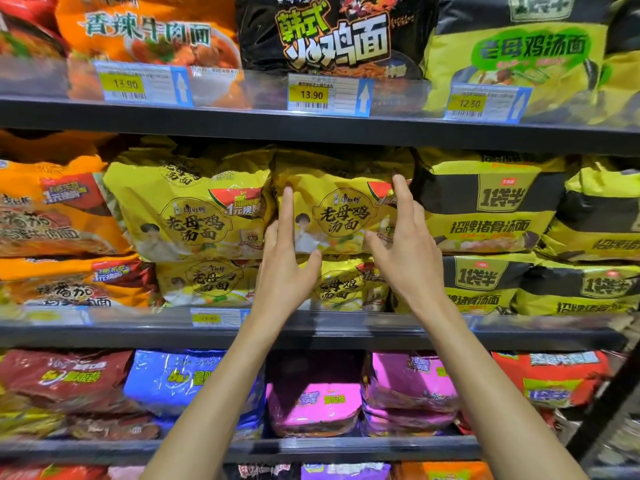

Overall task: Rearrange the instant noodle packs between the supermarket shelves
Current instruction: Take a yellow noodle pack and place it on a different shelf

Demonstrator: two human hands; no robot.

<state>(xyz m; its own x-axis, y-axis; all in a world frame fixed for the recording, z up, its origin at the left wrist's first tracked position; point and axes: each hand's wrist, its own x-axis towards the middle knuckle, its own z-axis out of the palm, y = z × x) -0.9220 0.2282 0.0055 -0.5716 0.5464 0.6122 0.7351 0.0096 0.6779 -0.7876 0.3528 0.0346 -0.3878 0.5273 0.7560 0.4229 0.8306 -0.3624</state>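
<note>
At frame centre, your left hand and right hand flank the upper noodle pack, which lies on another pack on the middle shelf. A further stack sits just left, with shelves above and below.

The middle shelf carries stacked instant noodle packs: orange packs on the left, yellow chicken-soup packs in the centre, yellow-and-black packs on the right.
</note>
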